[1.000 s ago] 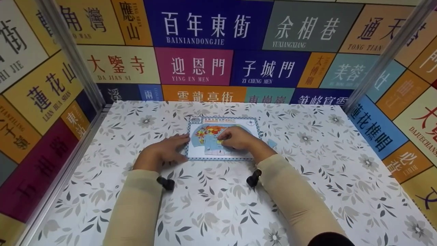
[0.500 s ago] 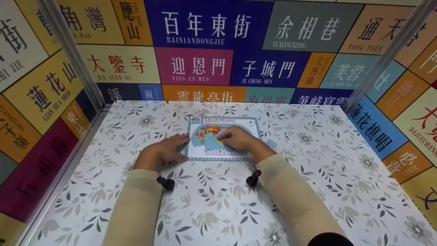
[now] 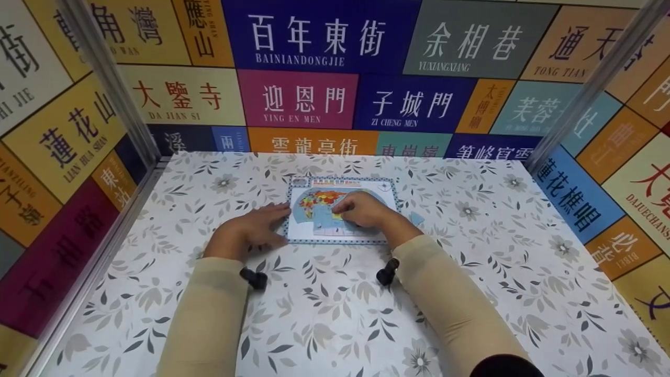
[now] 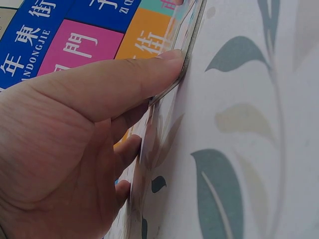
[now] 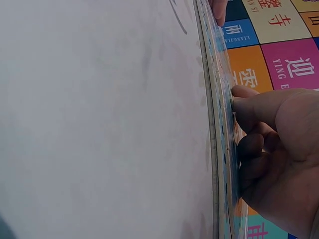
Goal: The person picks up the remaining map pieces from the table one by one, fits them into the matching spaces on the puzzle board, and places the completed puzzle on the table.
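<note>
A world-map jigsaw puzzle (image 3: 301, 229) with a dotted blue border lies flat on the table. My right hand (image 3: 366, 210) is over its middle, thumb and index finger pinching a light blue puzzle piece (image 3: 322, 213) against the map. In the right wrist view the other fingers (image 5: 251, 167) curl in low over the board, hiding part of the map. At the left border rests my left hand (image 3: 257, 226), fingers loosely spread; its thumb (image 4: 169, 59) touches the board's near corner in the left wrist view.
A loose blue puzzle piece (image 3: 416, 218) lies just right of the board. The table's floral cloth (image 3: 314, 309) spreads around it. Panels with large street-name lettering (image 3: 296, 99) stand behind and along both sides, with metal posts (image 3: 128, 94) at the corners.
Both hands stay almost where they were. The right fingertips shift slightly over the map, and the light blue piece beside them shows a little more distinctly. The head view tilts slightly.
</note>
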Motion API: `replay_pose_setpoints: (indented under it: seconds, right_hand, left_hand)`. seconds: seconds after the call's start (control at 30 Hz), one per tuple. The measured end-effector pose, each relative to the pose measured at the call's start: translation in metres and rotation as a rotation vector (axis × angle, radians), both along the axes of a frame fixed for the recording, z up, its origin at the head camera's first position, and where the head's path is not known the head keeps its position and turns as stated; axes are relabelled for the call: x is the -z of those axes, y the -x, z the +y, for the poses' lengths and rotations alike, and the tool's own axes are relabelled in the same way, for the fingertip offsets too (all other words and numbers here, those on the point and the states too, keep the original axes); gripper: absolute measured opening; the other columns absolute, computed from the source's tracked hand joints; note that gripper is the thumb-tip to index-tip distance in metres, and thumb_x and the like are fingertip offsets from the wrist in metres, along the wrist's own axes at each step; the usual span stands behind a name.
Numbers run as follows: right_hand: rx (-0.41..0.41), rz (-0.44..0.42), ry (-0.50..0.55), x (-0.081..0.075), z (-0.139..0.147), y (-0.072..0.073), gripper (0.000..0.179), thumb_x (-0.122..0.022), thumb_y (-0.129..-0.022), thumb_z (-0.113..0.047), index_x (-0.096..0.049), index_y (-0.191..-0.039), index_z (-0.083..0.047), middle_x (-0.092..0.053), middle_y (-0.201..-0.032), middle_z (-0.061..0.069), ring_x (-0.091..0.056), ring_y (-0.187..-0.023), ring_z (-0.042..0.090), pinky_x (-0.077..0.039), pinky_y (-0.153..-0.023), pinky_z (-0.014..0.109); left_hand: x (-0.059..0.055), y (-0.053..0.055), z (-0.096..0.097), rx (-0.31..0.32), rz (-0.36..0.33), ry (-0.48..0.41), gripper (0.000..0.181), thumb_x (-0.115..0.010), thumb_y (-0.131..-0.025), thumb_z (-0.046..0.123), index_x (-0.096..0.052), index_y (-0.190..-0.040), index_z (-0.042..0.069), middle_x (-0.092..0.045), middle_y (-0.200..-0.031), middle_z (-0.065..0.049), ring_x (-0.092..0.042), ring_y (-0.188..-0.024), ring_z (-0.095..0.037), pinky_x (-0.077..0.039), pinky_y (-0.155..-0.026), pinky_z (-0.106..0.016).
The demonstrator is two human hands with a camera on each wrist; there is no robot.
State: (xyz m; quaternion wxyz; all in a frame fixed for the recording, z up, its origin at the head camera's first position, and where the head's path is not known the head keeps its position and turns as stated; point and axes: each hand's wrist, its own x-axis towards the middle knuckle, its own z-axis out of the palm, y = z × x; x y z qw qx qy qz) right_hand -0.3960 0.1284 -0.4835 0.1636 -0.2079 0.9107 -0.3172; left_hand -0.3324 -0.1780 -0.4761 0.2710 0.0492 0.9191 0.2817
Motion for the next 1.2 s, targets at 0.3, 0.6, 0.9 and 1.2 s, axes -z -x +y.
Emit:
replay_pose_setpoints:
  seconds: [0.3,0.6,0.9,1.2]
  right_hand:
    - [0.037,-0.016,0.008,-0.004,-0.003,0.001,0.021,-0.064,-0.094,-0.015,-0.077,-0.108,-0.026,-0.070,-0.118,-0.003,-0.062,-0.109,0.018,-0.053,-0.086,0.036]
    - [0.027,-0.019,0.020,-0.002,-0.004,0.001,0.023,-0.062,-0.096,-0.012,-0.076,-0.109,-0.023,-0.072,-0.119,0.000,-0.064,-0.114,0.019,-0.055,-0.096,0.040]
    - [-0.039,0.033,0.003,-0.004,0.000,-0.006,0.024,-0.061,-0.097,-0.014,-0.073,-0.116,-0.021,-0.070,-0.121,-0.002,-0.062,-0.118,0.020,-0.050,-0.105,0.042]
    - [0.029,0.055,0.079,-0.007,0.030,-0.014,0.028,-0.059,-0.099,-0.022,-0.069,-0.125,-0.020,-0.065,-0.121,0.000,-0.062,-0.109,0.021,-0.054,-0.088,0.041]
  left_hand:
    - [-0.003,0.002,-0.002,0.006,-0.005,-0.020,0.088,-0.078,-0.079,0.047,-0.025,-0.149,0.056,-0.005,-0.164,0.026,0.004,-0.157,-0.019,-0.001,-0.125,-0.060]
    - [-0.004,0.001,-0.002,0.067,0.049,-0.011,0.088,-0.076,-0.083,0.046,-0.023,-0.152,0.049,-0.006,-0.165,0.023,0.003,-0.157,-0.020,-0.001,-0.125,-0.060]
    - [0.001,0.002,-0.003,0.019,0.015,-0.029,0.090,-0.079,-0.079,0.046,-0.024,-0.150,0.053,-0.005,-0.165,0.023,0.005,-0.157,-0.019,0.001,-0.124,-0.060]
    - [0.004,0.002,-0.003,0.030,0.025,-0.021,0.089,-0.078,-0.080,0.048,-0.024,-0.150,0.053,-0.006,-0.165,0.024,0.004,-0.157,-0.019,0.000,-0.125,-0.060]
